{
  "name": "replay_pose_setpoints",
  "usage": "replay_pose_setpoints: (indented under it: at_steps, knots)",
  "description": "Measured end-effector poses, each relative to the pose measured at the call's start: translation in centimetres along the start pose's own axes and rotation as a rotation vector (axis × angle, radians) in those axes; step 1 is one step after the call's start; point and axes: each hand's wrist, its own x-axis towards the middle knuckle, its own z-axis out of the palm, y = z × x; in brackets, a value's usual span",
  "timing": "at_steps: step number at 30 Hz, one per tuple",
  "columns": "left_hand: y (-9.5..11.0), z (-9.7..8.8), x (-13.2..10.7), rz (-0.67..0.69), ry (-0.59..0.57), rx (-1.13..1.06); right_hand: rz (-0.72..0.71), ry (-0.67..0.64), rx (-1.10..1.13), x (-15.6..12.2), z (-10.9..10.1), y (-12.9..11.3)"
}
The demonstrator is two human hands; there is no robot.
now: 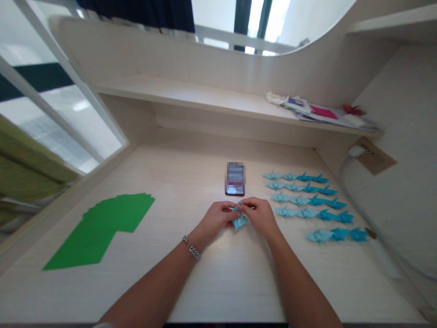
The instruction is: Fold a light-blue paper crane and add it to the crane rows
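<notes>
A light blue piece of folded origami paper (240,222) is held between both hands over the middle of the desk. My left hand (218,217) pinches its left side, thumb on top. At its upper right edge, the fingertips of my right hand (259,213) close on the paper. Parts of the folds are hidden behind the fingers. To the right stand rows of finished blue paper cranes (297,199), pale ones on the left of each row and deeper blue ones on the right. The nearest row (337,235) is shorter.
A phone (235,178) lies just beyond my hands. Green paper sheets (102,228) are fanned out at the left. Above the desk's back runs a shelf (191,98) with papers (307,107) on it. A charger cable (351,196) hangs from a wall socket (373,155) at right.
</notes>
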Motion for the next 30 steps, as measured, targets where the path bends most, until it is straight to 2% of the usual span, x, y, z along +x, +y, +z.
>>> replay_pose_setpoints:
  at_steps: [6, 17, 25, 30]
  knots:
    - [0.10, 0.04, 0.04, 0.013, 0.013, 0.068, -0.008, -0.013, -0.026, 0.13, -0.21, 0.11]
    - [0.23, -0.05, -0.11, 0.083, -0.038, 0.219, 0.095, -0.072, 0.127, 0.28, -0.53, 0.31]
    - [0.36, -0.13, -0.17, 0.129, -0.057, 0.299, 0.202, -0.054, 0.234, 0.22, -0.53, 0.22]
    - [0.27, -0.16, 0.01, 0.104, -0.034, 0.325, 0.165, -0.180, 0.221, 0.16, -0.90, 0.25]
